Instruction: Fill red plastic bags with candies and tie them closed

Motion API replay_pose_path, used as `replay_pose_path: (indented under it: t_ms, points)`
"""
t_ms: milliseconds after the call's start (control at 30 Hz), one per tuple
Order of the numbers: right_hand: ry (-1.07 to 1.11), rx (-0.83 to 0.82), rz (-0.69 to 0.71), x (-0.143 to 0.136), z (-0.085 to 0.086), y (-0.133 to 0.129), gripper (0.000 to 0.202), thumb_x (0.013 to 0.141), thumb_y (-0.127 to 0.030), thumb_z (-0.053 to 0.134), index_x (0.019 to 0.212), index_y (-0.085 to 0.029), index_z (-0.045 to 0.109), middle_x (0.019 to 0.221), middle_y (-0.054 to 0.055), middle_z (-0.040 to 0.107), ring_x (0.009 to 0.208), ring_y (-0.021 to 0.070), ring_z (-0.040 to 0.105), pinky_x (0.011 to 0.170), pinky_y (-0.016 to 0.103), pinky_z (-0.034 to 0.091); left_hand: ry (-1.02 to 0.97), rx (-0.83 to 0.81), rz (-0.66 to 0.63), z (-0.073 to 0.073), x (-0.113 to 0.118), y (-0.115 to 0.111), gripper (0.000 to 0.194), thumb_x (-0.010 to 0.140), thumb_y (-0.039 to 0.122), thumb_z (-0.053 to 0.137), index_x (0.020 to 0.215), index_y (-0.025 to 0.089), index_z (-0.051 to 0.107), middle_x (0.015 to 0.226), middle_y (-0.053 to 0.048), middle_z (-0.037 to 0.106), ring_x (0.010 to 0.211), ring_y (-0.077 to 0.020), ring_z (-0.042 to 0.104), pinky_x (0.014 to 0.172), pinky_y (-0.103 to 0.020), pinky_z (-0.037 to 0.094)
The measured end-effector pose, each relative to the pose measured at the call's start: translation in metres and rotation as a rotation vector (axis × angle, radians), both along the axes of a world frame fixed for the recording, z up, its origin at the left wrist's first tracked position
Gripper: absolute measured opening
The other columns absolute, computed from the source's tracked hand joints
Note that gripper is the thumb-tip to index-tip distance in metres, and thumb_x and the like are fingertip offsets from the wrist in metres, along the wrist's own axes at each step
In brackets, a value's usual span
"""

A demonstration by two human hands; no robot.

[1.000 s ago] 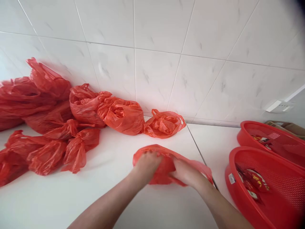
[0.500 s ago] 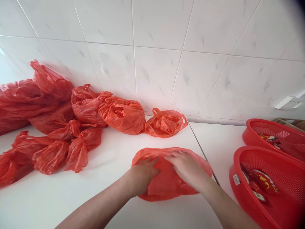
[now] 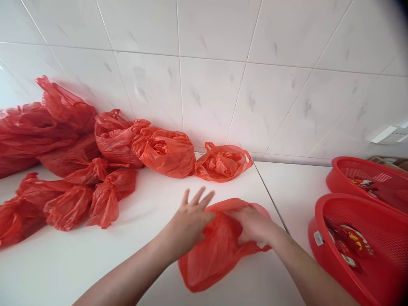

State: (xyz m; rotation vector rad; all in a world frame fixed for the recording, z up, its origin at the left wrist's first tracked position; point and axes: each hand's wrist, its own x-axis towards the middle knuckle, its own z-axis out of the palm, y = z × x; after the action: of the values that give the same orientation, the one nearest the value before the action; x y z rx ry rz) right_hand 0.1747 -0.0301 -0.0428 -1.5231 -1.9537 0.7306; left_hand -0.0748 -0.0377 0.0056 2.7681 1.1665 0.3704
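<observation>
A red plastic bag (image 3: pixel 208 259) lies on the white table in front of me, its mouth turned toward the right. My left hand (image 3: pixel 191 223) is open over the bag's left side, with its fingers spread and pointing up and away. My right hand (image 3: pixel 256 223) reaches into the mouth of the bag from the right. Its thumb and fingers look apart, but the fingertips are hidden in the plastic, so I cannot tell whether they grip it. A loop of the bag's handle (image 3: pixel 263 245) shows below that wrist.
Several filled red bags (image 3: pixel 68 208) are heaped at the left, and more, including a bunched bag (image 3: pixel 223 162), line the tiled wall (image 3: pixel 210 25). Two red baskets (image 3: pixel 321 221) with red packets (image 3: pixel 353 244) stand at the right. A seam (image 3: pixel 270 197) crosses the table (image 3: pixel 153 255).
The spread-out bag has been pulled round and bunched, its closed end now nearer me. My left hand has lifted off it with fingers spread, and my right hand has gone into its mouth.
</observation>
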Motion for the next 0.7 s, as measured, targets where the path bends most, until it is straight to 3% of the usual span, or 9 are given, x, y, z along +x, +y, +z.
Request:
replay_pose_path:
  t_ms: [67,133,200,267,433,500,600,700]
  points:
    - [-0.193,-0.106,0.113,0.002,0.001,-0.012,0.068,0.048,-0.007,0.070,0.110,-0.034,0.068,0.114,0.004,0.068,0.097,0.0268,0.064,0.073,0.033,0.049,0.089,-0.028,0.166,-0.014,-0.007,0.012,0.051,0.060,-0.002,0.063,0.103,0.025,0.063,0.146,-0.013,0.039,0.136,-0.0427,0.030,0.102,-0.066,0.027]
    - [-0.294,-0.124,0.132,0.003,0.004,-0.026,0.073,0.055,-0.005,0.063,0.122,-0.034,0.062,0.129,0.005,0.060,0.110,0.0298,0.059,0.084,0.038,0.048,0.067,-0.144,0.248,-0.022,-0.014,0.020,0.060,0.064,-0.004,0.055,0.115,0.028,0.060,0.134,-0.013,0.052,0.120,-0.0371,0.052,0.089,-0.051,0.045]
    - [-0.269,-0.068,0.127,-0.001,0.007,-0.037,0.066,0.066,-0.005,0.054,0.126,-0.032,0.059,0.135,0.005,0.055,0.120,0.0298,0.054,0.091,0.042,0.046,-0.053,-0.280,0.227,-0.023,-0.016,0.022,0.058,0.071,0.000,0.047,0.117,0.032,0.060,0.112,-0.008,0.065,0.091,-0.0253,0.066,0.073,-0.034,0.050]
    - [-0.195,-0.009,0.146,-0.012,0.008,-0.042,0.056,0.075,-0.006,0.045,0.122,-0.031,0.062,0.133,0.003,0.057,0.120,0.0272,0.054,0.094,0.042,0.045,-0.191,-0.370,0.180,-0.020,-0.014,0.021,0.051,0.074,0.005,0.045,0.112,0.033,0.064,0.094,-0.003,0.068,0.074,-0.0191,0.065,0.065,-0.027,0.048]
    - [-0.083,-0.066,0.139,-0.040,0.017,-0.044,0.039,0.086,-0.012,0.039,0.104,-0.029,0.070,0.109,0.001,0.070,0.099,0.0233,0.065,0.084,0.037,0.050,-0.328,-0.392,0.168,-0.019,-0.006,0.016,0.047,0.075,0.008,0.045,0.109,0.033,0.067,0.095,-0.002,0.071,0.082,-0.0203,0.066,0.073,-0.028,0.049]
    - [-0.107,-0.063,0.163,-0.037,0.035,-0.055,0.037,0.088,-0.016,0.043,0.112,-0.030,0.067,0.119,0.001,0.066,0.108,0.0232,0.062,0.092,0.037,0.048,-0.320,-0.373,0.179,-0.026,-0.010,0.018,0.045,0.079,0.013,0.046,0.113,0.035,0.064,0.102,-0.001,0.070,0.087,-0.0213,0.067,0.076,-0.029,0.050]
    - [-0.190,-0.021,0.169,-0.012,0.074,-0.080,0.040,0.088,-0.025,0.052,0.127,-0.034,0.058,0.139,-0.001,0.052,0.126,0.0236,0.048,0.105,0.039,0.037,-0.249,-0.255,0.155,-0.042,-0.021,0.023,0.040,0.084,0.026,0.049,0.121,0.038,0.057,0.125,-0.002,0.061,0.100,-0.0241,0.064,0.080,-0.034,0.051]
    - [-0.213,0.009,-0.125,0.043,0.106,-0.100,0.038,0.087,-0.033,0.054,0.124,-0.035,0.059,0.130,0.000,0.058,0.119,0.0255,0.054,0.099,0.040,0.043,-0.247,0.053,0.109,-0.050,-0.032,0.021,0.034,0.087,0.035,0.050,0.119,0.038,0.059,0.135,-0.005,0.052,0.110,-0.0286,0.058,0.085,-0.042,0.051]
